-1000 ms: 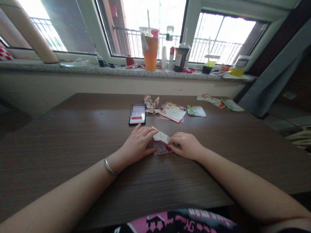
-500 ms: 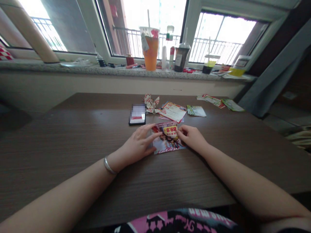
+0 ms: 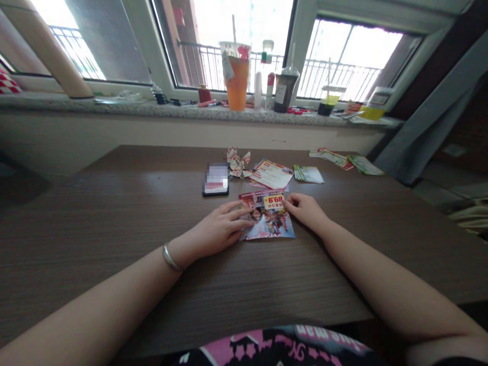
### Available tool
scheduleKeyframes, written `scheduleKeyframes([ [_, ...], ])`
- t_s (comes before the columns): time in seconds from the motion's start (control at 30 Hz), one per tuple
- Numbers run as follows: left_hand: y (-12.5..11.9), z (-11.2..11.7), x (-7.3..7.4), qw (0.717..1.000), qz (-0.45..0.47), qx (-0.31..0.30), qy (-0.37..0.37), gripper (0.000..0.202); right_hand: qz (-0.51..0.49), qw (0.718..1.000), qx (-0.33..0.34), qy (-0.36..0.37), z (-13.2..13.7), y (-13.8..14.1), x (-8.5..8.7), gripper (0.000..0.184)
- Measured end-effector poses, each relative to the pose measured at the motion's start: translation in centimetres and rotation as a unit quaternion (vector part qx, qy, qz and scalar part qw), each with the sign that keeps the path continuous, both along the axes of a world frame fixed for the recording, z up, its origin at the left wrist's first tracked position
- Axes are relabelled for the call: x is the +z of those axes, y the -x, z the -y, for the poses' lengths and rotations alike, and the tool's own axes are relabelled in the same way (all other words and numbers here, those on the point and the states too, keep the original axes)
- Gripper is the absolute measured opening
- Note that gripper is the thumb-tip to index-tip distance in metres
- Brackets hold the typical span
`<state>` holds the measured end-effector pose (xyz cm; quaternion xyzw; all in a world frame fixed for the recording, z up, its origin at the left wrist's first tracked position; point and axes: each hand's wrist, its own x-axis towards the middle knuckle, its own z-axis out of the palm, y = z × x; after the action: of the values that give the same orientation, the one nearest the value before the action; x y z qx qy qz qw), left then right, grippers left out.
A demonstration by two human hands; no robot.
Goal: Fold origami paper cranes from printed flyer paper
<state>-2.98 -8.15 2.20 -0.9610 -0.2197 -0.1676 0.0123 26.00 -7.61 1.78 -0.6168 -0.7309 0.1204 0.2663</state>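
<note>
A colourful printed flyer (image 3: 272,218) lies flat on the table, its yellow price label upside down near the top right. My left hand (image 3: 219,226) rests on the flyer's left side with fingers stretched out and apart. At the upper right edge, my right hand (image 3: 307,211) pinches the paper between thumb and curled fingers. Just beyond the flyer are a phone (image 3: 216,179), folded paper pieces (image 3: 238,163) with red stripes, and a small stack of printed sheets (image 3: 272,174).
Green and white cards (image 3: 308,174) lie to the right of the stack, with more leaflets (image 3: 333,158) farther back. On the windowsill (image 3: 171,115) stand an orange drink cup (image 3: 238,84), a dark drink cup (image 3: 284,91) and several small items. A grey curtain (image 3: 438,107) hangs at right.
My right hand has moved slightly right and away from me, along with the flyer's upper right edge. The flyer now lies flatter, showing more of its picture. My left fingers have shifted slightly.
</note>
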Motion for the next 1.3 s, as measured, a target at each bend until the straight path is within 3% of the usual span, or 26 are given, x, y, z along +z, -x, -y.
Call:
scheduleKeyframes([
  [0.2, 0.1, 0.0, 0.1, 1.000, -0.007, -0.015, 0.018, 0.027, 0.033, 0.999, -0.010, 0.015, -0.3, -0.3, -0.4, 0.027],
  [0.43, 0.1, 0.5, 0.7, 0.998, -0.024, -0.012, 0.048, 0.040, 0.045, 0.998, -0.025, 0.032, -0.1, 0.0, -0.3, 0.018],
  [0.5, 0.1, 0.5, 0.7, 0.999, -0.019, -0.012, 0.046, 0.040, 0.036, 0.999, -0.021, 0.018, 0.1, 0.2, -0.2, 0.023],
  [0.63, 0.0, 0.3, 0.6, 0.999, -0.029, -0.024, 0.030, 0.043, 0.045, 0.995, 0.041, -0.074, 0.7, 0.6, 0.0, 0.040],
  [0.73, 0.0, 0.2, 0.6, 0.998, -0.036, -0.039, 0.018, 0.045, 0.069, 0.977, 0.144, -0.144, 1.1, 0.8, 0.4, 0.039],
  [0.87, 0.0, 0.3, 0.7, 0.998, -0.037, -0.048, 0.008, 0.044, 0.138, 0.943, 0.243, -0.179, 1.6, 1.1, 1.0, 0.034],
  [1.13, 0.4, -0.1, 0.5, 0.999, -0.039, -0.034, 0.008, 0.044, 0.176, 0.944, 0.215, -0.180, 1.9, 1.1, 1.0, 0.029],
  [1.3, 0.5, -0.3, 0.7, 0.998, -0.040, -0.033, 0.020, 0.041, 0.176, 0.941, 0.248, -0.150, 1.5, 1.0, 0.6, 0.033],
])
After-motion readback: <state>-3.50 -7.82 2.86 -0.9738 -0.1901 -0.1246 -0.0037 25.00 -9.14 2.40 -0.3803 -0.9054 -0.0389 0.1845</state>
